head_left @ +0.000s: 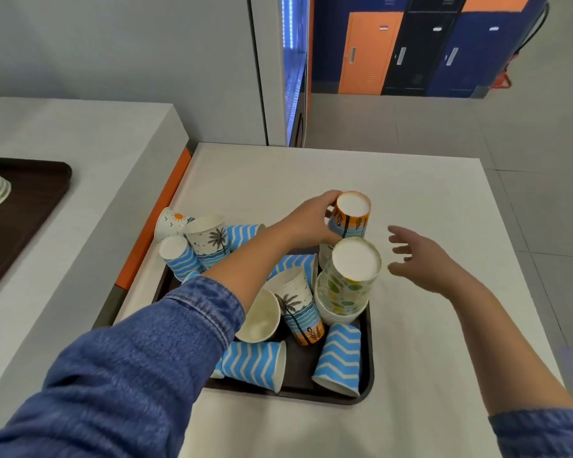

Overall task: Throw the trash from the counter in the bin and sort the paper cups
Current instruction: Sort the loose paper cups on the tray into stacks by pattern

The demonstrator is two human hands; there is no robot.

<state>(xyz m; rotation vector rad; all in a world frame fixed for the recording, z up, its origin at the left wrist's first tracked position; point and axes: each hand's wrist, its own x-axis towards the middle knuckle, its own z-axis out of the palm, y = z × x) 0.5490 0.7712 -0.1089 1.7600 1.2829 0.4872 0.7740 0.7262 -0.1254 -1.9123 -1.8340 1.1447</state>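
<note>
— What have your hands got?

— My left hand [306, 219] is wrapped round an upside-down orange cup [350, 215], lifted just past the far edge of the tray [366, 390]. My right hand [420, 259] holds nothing, fingers spread, just right of it.

— And the other cups?

— Between my hands, nearer me, an upturned dotted stack [344, 285] stands in the tray. Under my left forearm, zigzag cups [255, 365] and palm cups [298, 304] lie jumbled on the worktop [427, 325].

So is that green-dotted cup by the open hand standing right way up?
No, upside down: the green-dotted cup shows its flat white base on top, capping a stack.
</note>
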